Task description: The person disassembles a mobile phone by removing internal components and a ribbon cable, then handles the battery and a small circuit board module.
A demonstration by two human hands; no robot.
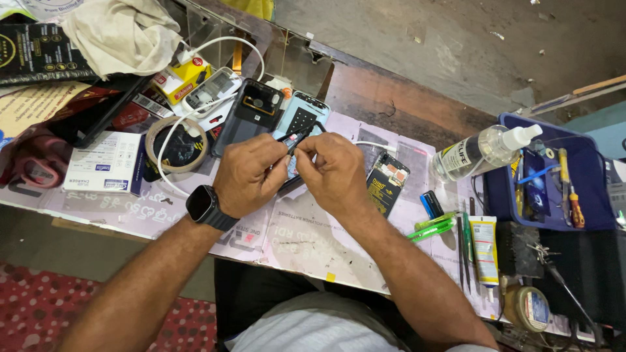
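Black little tool (295, 138) pinched between both hands, right over the middle of the bench. The left hand (251, 175) (the one with the dark smartwatch (207, 207) on its wrist) has its fingers closed together on the tool's lower end, and the right hand (334, 171) is curled shut around the upper end, fingertips meeting near the tip. Under the hands lies an opened phone (298, 124) with a pale blue frame, partly hidden by the knuckles.

At about 11 o'clock from the hands sits a dark phone back cover (251, 114), and further out at 10 o'clock a roll of tape (176, 145) with a white cable (215, 49) looping past it. At 3 o'clock, just beside the right hand, there's another phone body (388, 182) with its insides showing. Further out at 2 o'clock a clear pump bottle (486, 151) lies on its side against a blue tray (590, 189) that holds screwdrivers. Around 4 o'clock: green pens (433, 228) and a white tube (484, 248). A white cloth (120, 32) is bunched up way off at 10 o'clock.
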